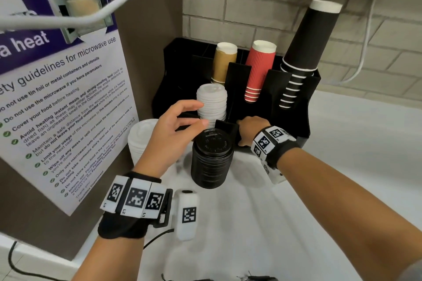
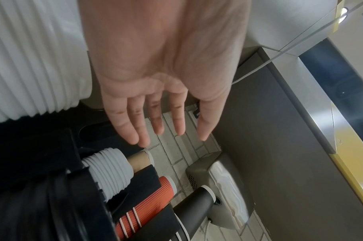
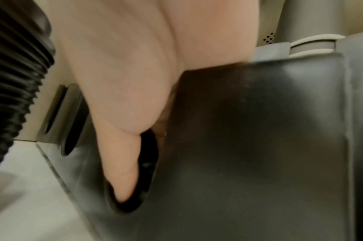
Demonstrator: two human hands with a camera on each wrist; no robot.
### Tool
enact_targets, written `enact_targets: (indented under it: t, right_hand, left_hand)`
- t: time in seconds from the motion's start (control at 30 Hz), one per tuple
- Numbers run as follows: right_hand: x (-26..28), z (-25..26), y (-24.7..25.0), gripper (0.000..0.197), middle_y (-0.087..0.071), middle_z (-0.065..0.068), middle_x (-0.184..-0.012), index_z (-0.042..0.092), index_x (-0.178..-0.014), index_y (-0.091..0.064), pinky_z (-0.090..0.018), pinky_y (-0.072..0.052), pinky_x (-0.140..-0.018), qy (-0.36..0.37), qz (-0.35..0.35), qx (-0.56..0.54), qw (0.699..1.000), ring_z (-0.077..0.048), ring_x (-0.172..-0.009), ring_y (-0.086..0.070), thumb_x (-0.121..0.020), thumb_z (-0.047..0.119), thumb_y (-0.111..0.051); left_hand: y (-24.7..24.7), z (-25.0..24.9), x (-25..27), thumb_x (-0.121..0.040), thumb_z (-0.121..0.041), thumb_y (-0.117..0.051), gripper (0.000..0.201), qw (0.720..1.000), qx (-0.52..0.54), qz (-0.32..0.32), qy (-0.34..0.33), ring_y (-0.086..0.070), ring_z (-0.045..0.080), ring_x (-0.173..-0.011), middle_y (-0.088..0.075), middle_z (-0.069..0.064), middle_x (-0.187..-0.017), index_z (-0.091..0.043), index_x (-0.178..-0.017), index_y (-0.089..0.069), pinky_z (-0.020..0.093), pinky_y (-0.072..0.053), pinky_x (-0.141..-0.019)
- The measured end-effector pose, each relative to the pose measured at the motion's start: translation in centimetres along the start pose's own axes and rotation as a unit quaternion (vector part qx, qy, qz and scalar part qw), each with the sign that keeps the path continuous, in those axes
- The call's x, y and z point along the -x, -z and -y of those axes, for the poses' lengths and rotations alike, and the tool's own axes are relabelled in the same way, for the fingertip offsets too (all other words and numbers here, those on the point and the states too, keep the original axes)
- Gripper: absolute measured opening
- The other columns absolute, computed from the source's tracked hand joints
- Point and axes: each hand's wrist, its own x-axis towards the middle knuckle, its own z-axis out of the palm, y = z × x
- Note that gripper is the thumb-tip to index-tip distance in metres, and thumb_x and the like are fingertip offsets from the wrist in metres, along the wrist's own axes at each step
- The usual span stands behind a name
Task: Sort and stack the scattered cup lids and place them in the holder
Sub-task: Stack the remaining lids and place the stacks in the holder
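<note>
The left hand [image 1: 170, 137] is held with fingers [image 2: 135, 124] spread and empty, just short of the white lid stack [image 1: 212, 102] seated in the holder [image 1: 294, 89]. The right hand [image 1: 247, 130] is curled over the holder's front wall. The black lid stack [image 1: 212, 159] stands on the table [image 1: 342, 166] below the left fingertips and could be toppled by a low reach.

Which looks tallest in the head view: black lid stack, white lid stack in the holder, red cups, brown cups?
1. Red cups
2. Black lid stack, nearer the camera, so unsure
3-4. White lid stack in the holder and brown cups, too alike to rank
</note>
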Motion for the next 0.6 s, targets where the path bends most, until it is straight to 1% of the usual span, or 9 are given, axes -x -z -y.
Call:
enact_targets:
  t: [0.1,0.17,0.23,0.27,0.3,0.33,0.4,0.47,0.6]
  right_hand:
    - [1.0,0.1,0.9,0.031,-0.06,-0.012,-0.118,0.007,-0.124,-0.058,-0.036,-0.051,-0.078,-0.023,-0.013,-0.023,0.999,-0.03,-0.107,-0.06,-0.094,0.012,-0.051]
    - [1.9,-0.5,1.7,0.028,-0.059,-0.019,-0.115,0.002,-0.118,-0.058,-0.041,-0.051,-0.086,-0.017,-0.119,-0.145,0.982,-0.034,-0.104,-0.059,-0.095,0.005,-0.044]
    - [3.4,-0.5,2.8,0.019,-0.062,-0.017,-0.102,0.001,-0.108,-0.06,-0.039,-0.051,-0.08,0.023,-0.269,-0.348,0.898,-0.026,-0.091,-0.061,-0.094,0.004,-0.047]
    - [4.5,-0.2,3.2,0.013,-0.063,-0.012,-0.095,0.002,-0.102,-0.061,-0.034,-0.05,-0.076,0.062,-0.298,-0.442,0.844,-0.016,-0.084,-0.061,-0.093,0.005,-0.052]
    - [5.5,0.3,3.6,0.009,-0.064,-0.007,-0.093,0.004,-0.098,-0.061,-0.026,-0.049,-0.075,0.109,-0.28,-0.504,0.81,-0.008,-0.082,-0.06,-0.091,0.01,-0.059]
    - [6.4,0.8,3.8,0.016,-0.064,-0.004,-0.096,0.007,-0.098,-0.061,-0.019,-0.047,-0.076,0.151,-0.237,-0.528,0.802,-0.005,-0.085,-0.059,-0.087,0.017,-0.067]
    - [7.4,1.7,3.3,0.041,-0.059,0.0,-0.106,0.014,-0.103,-0.057,-0.015,-0.044,-0.082,0.197,-0.147,-0.491,0.836,-0.008,-0.098,-0.055,-0.075,0.034,-0.079]
    - [7.8,2.2,2.7,0.056,-0.051,0.002,-0.108,0.019,-0.105,-0.052,-0.02,-0.045,-0.083,0.215,-0.123,-0.441,0.863,-0.01,-0.099,-0.05,-0.065,0.04,-0.085]
    - [7.6,3.0,1.8,0.065,-0.04,0.008,-0.109,0.025,-0.108,-0.043,-0.024,-0.046,-0.084,0.221,-0.115,-0.435,0.865,-0.009,-0.099,-0.044,-0.061,0.038,-0.088]
  left_hand:
    - [0.2,-0.2,0.1,-0.087,-0.019,-0.069,0.03,1.0,0.003,-0.006,-0.002,-0.065,0.005,-0.099,-0.06,-0.017,-0.12,-0.039,-0.108,-0.063,0.024,-0.049,-0.086]
    - [0.4,-0.3,0.2,-0.087,-0.02,-0.069,0.029,1.0,0.006,-0.012,-0.005,-0.065,0.004,-0.098,-0.06,-0.017,-0.12,-0.039,-0.107,-0.063,0.025,-0.049,-0.087]
    - [0.6,-0.4,0.3,-0.088,-0.018,-0.069,0.029,1.0,0.004,-0.021,-0.01,-0.065,0.001,-0.096,-0.06,-0.018,-0.119,-0.039,-0.107,-0.063,0.025,-0.049,-0.086]
    - [0.7,-0.5,0.3,-0.089,-0.017,-0.068,0.029,1.0,0.002,-0.027,-0.012,-0.065,0.0,-0.096,-0.06,-0.018,-0.119,-0.039,-0.107,-0.063,0.025,-0.049,-0.087]
    - [0.7,-0.5,0.3,-0.088,-0.018,-0.069,0.028,0.999,0.0,-0.033,-0.013,-0.064,0.0,-0.095,-0.06,-0.017,-0.119,-0.038,-0.107,-0.063,0.027,-0.049,-0.088]
    - [0.8,-0.6,0.3,-0.087,-0.02,-0.07,0.027,0.999,-0.001,-0.04,-0.014,-0.064,-0.001,-0.094,-0.06,-0.016,-0.119,-0.037,-0.107,-0.063,0.029,-0.05,-0.09]
    - [0.9,-0.8,0.3,-0.081,-0.028,-0.069,0.027,0.999,0.0,-0.049,-0.013,-0.064,0.0,-0.094,-0.061,-0.014,-0.119,-0.036,-0.107,-0.063,0.031,-0.051,-0.091]
    - [0.9,-0.9,0.4,-0.081,-0.03,-0.068,0.027,0.999,0.0,-0.052,-0.012,-0.064,-0.001,-0.094,-0.061,-0.014,-0.118,-0.035,-0.107,-0.063,0.03,-0.051,-0.09]
    - [0.8,-0.7,0.5,-0.09,-0.016,-0.068,0.025,0.999,-0.003,-0.053,-0.014,-0.064,-0.002,-0.094,-0.061,-0.013,-0.118,-0.033,-0.108,-0.063,0.028,-0.051,-0.088]
